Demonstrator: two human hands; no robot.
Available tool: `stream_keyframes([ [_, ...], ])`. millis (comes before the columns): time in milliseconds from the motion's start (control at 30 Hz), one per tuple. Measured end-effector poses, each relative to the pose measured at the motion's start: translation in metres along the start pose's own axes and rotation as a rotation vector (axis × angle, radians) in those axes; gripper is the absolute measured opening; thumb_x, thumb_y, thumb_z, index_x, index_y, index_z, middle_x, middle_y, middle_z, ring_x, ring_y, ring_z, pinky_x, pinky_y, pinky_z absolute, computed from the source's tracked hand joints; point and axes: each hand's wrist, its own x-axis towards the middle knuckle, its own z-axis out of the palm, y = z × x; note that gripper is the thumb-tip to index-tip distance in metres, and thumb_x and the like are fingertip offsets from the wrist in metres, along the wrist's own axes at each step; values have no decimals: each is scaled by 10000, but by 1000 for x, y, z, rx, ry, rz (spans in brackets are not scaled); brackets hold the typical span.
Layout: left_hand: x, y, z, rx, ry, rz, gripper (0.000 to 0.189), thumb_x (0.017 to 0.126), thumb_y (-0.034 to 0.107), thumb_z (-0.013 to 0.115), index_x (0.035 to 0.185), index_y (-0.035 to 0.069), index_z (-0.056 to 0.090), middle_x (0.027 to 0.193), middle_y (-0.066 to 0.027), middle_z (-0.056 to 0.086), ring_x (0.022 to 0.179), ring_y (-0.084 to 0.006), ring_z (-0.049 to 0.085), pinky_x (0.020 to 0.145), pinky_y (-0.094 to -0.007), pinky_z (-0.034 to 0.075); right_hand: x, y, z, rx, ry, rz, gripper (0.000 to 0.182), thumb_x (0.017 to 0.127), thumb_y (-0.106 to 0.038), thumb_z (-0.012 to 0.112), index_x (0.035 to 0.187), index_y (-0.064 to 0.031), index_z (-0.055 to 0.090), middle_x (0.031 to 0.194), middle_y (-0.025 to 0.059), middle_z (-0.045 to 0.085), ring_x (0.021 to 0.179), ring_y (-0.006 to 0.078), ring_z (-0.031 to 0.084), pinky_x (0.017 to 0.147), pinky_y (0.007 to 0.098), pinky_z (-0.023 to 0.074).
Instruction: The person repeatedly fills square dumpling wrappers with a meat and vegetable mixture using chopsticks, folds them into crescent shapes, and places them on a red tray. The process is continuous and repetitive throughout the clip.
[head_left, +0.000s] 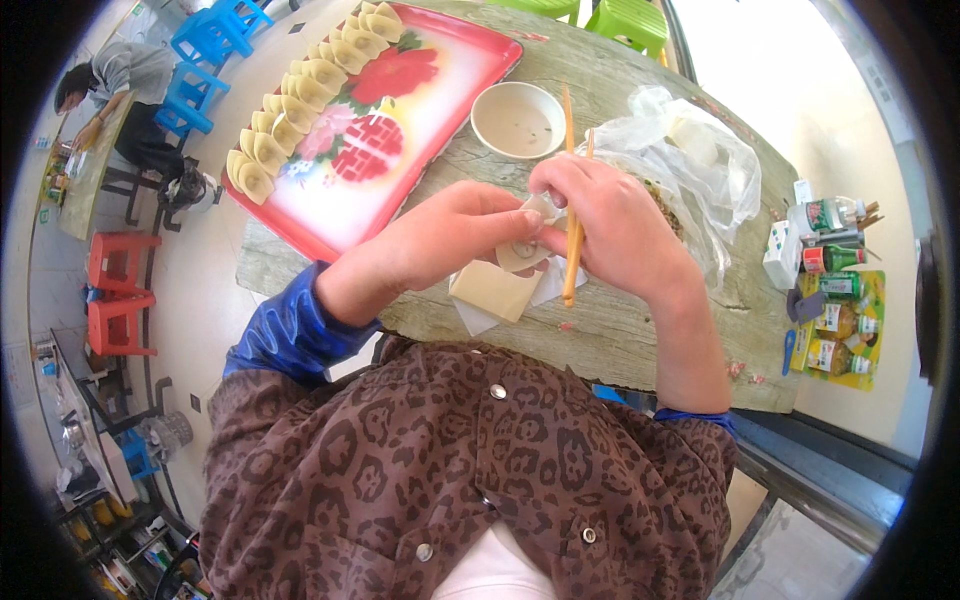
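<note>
Between my two hands is a partly folded wonton, its pale wrapper pinched by the fingers of my left hand. My right hand touches the wonton's edge with its fingertips and also keeps a pair of wooden chopsticks tucked against the palm. Below the hands, a stack of square dough wrappers lies on white paper. Minced filling shows behind my right hand, partly hidden by it and by a clear plastic bag. A white bowl with cloudy liquid stands beyond my hands.
A red-rimmed floral tray at the left carries a row of folded wontons. Bottles, a tissue box and seasoning jars stand at the wooden table's right end. Another person bends over a table at far left, near plastic stools.
</note>
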Motion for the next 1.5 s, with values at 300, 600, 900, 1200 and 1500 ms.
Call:
stream_keyframes([
  [300, 4, -13, 0, -238, 87, 67, 355, 1044, 204, 588, 1218, -99, 646, 1093, -181, 732, 981, -246, 729, 866, -348, 599, -15, 11, 10, 302, 407, 163, 89, 921, -53, 713, 969, -10, 651, 834, 90, 630, 695, 184, 588, 644, 314, 483],
  [600, 1, -12, 7, -102, 183, 49, 312, 1048, 187, 589, 1206, -72, 663, 1030, -127, 742, 924, -179, 724, 801, -309, 603, -19, 6, 25, 343, 444, 154, 61, 917, 4, 692, 963, 2, 653, 830, 104, 622, 714, 200, 587, 662, 318, 485],
  [900, 1, -20, 4, 198, 229, 103, 284, 1037, 209, 623, 1143, -39, 714, 924, -53, 738, 807, -91, 689, 715, -233, 540, -14, -9, 30, 284, 311, 43, 180, 865, -42, 734, 1007, 21, 642, 946, 145, 644, 849, 319, 639, 763, 407, 522],
  [1200, -6, -15, 7, 271, 245, 98, 265, 1014, 176, 651, 1149, -41, 720, 929, -49, 742, 824, -61, 662, 717, -225, 520, -16, -6, 40, 293, 310, 25, 182, 845, -29, 740, 983, 15, 629, 931, 146, 642, 859, 342, 642, 760, 419, 526],
  [1500, -1, -19, 5, 359, 241, 74, 302, 1022, 202, 634, 1170, -50, 709, 953, -44, 738, 858, -84, 668, 751, -242, 521, -15, -7, 52, 110, 422, -54, 136, 823, 25, 690, 935, -4, 618, 878, 144, 627, 815, 359, 636, 725, 433, 525],
])
